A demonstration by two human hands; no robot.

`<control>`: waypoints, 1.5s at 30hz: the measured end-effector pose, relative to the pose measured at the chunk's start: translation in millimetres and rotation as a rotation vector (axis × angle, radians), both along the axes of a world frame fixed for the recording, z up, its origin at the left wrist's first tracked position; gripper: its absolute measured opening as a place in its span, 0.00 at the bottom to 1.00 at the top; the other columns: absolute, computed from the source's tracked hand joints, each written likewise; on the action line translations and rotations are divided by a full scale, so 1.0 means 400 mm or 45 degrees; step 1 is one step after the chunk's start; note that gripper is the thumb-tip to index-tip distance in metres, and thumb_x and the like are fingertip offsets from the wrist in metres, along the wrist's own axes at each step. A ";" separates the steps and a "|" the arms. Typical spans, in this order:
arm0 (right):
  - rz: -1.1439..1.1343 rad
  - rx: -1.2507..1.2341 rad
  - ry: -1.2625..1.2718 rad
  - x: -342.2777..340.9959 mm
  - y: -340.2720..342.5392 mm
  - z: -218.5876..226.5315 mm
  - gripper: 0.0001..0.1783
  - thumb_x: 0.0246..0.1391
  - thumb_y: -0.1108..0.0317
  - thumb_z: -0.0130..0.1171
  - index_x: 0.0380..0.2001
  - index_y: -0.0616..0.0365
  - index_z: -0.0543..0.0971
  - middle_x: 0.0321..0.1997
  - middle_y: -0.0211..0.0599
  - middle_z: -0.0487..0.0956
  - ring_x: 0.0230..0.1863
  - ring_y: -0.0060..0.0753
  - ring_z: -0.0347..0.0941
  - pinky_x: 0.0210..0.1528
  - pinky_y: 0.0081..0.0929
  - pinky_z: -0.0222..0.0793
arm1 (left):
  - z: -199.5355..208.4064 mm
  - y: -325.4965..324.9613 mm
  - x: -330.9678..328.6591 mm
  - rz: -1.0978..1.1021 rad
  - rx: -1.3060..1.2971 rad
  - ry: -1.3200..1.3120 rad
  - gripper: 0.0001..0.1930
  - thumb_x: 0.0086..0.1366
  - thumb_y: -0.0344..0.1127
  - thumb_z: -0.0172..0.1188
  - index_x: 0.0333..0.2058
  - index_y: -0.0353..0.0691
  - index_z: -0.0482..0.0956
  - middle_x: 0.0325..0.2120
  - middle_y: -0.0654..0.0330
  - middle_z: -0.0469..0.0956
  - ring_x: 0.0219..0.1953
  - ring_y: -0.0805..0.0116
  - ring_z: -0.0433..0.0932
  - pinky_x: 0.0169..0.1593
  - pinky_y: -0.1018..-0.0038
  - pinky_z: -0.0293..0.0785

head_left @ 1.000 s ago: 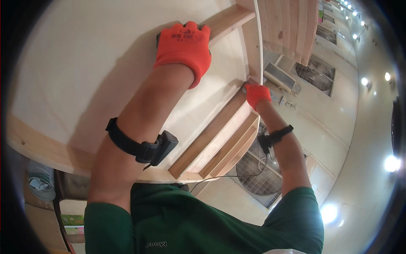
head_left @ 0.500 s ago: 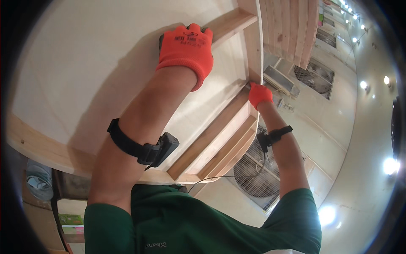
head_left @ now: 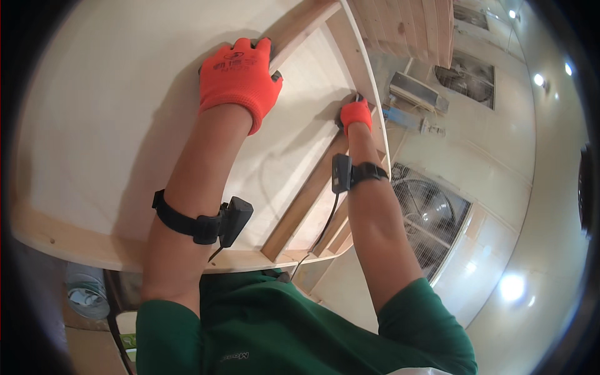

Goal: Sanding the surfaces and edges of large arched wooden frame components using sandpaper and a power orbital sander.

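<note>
A large pale wooden panel [head_left: 112, 81] with a raised rim [head_left: 353, 53] fills the left and middle of the view. My left hand [head_left: 232, 80], in an orange glove with dark fingertips, is closed around the near end of a wooden crosspiece [head_left: 307, 30], fingers on one side and thumb on the other. My right hand [head_left: 356, 116], gloved alike, is closed at the inner corner beside the right rim. A small greyish edge shows at its fingertips; its kind is hidden. Nearer me, another wooden crosspiece [head_left: 303, 200] runs up beneath my right forearm.
Black straps with small boxes [head_left: 235, 222] sit on both forearms, and a thin cable [head_left: 325, 228] hangs from the right one. Beyond the panel are stacked wooden boards [head_left: 406, 28], a wall unit [head_left: 417, 92] and caged fans [head_left: 431, 206]. A clear container [head_left: 87, 294] stands at lower left.
My right hand has moved left relative to my body and now sits a little farther up along the rim. The left hand keeps its hold on the crosspiece. The whole view has shifted slightly.
</note>
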State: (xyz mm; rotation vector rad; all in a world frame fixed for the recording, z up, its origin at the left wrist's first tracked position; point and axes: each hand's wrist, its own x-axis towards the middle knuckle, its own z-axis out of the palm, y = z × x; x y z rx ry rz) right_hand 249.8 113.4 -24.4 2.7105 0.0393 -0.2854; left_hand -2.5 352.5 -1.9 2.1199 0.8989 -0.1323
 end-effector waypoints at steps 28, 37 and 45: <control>-0.002 0.067 0.029 -0.007 -0.005 0.056 0.32 0.56 0.59 0.48 0.64 0.56 0.66 0.63 0.54 0.72 0.63 0.53 0.68 0.63 0.40 0.65 | -0.003 -0.007 0.020 0.003 -0.017 -0.096 0.25 0.62 0.49 0.61 0.55 0.48 0.71 0.49 0.60 0.73 0.50 0.63 0.73 0.50 0.63 0.72; 0.004 0.225 0.237 0.017 -0.038 0.067 0.24 0.56 0.62 0.48 0.54 0.59 0.75 0.57 0.57 0.75 0.60 0.58 0.70 0.59 0.42 0.69 | 0.000 0.003 0.015 0.010 -0.004 -0.031 0.30 0.62 0.50 0.61 0.62 0.50 0.68 0.53 0.63 0.72 0.53 0.64 0.72 0.56 0.66 0.71; -0.426 0.604 0.234 0.022 -0.034 0.109 0.25 0.56 0.62 0.47 0.57 0.56 0.72 0.58 0.56 0.75 0.61 0.55 0.70 0.59 0.43 0.68 | 0.014 0.009 0.010 -0.055 -0.089 0.018 0.30 0.62 0.50 0.61 0.61 0.49 0.68 0.53 0.62 0.72 0.52 0.63 0.73 0.56 0.66 0.71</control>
